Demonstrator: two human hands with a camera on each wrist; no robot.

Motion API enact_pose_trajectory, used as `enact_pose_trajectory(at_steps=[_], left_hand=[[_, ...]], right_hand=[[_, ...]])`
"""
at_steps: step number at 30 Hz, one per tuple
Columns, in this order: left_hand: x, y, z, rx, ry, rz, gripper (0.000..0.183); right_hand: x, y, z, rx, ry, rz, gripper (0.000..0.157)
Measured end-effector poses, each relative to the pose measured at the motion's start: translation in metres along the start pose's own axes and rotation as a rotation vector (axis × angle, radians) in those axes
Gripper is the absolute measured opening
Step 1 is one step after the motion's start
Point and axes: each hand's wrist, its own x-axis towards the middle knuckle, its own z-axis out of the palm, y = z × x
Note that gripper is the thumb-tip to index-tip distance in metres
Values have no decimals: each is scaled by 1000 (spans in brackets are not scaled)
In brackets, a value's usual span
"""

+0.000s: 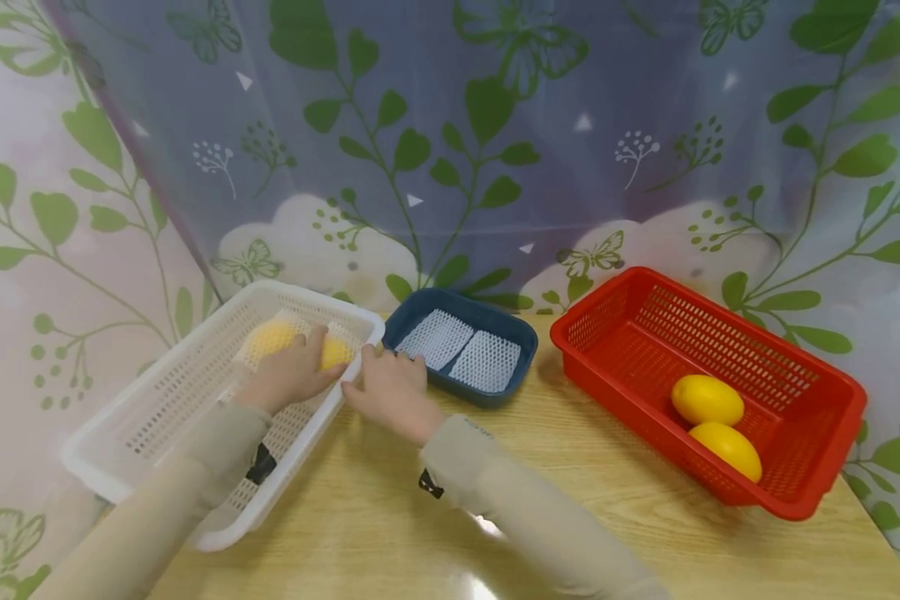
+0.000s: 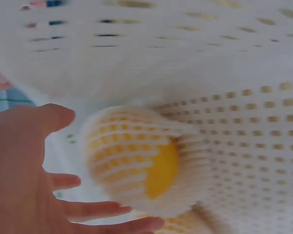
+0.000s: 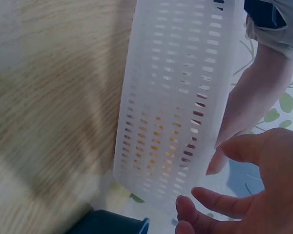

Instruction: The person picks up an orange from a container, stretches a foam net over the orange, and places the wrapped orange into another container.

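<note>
Inside the white basket, my left hand reaches over two yellow oval fruits that look like lemons, each in a white foam net sleeve. One netted fruit shows in the left wrist view, beside the spread fingers of the left hand; a second netted fruit is partly hidden below it. At the basket's right rim is my right hand, its fingers loosely bent. In the right wrist view the right hand stands beside the basket wall with nothing between thumb and fingers.
A dark blue basket holding two white foam nets stands at the back middle. To the right, a red basket holds two bare yellow fruits. All stand on a wooden table, with a patterned curtain behind.
</note>
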Motion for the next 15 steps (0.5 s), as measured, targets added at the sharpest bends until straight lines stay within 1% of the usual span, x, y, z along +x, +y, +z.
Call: enact_pose_trajectory(at_steps=[2, 5, 9, 12, 15], left_hand=[[-3, 6, -7, 2, -14, -6, 78], [-8, 16, -21, 1, -26, -8, 74], [-14, 32, -38, 9, -2, -1, 71], [-19, 46, -48, 30, 61, 19, 66], [-23, 64, -53, 83, 168, 56, 60]], right_hand=[[-1, 4, -4, 0, 9, -19, 56], [-3, 12, -11, 10, 23, -40, 47], [-8, 24, -23, 36, 45, -53, 33], [-12, 35, -32, 55, 59, -59, 29], [-17, 46, -40, 69, 76, -59, 30]])
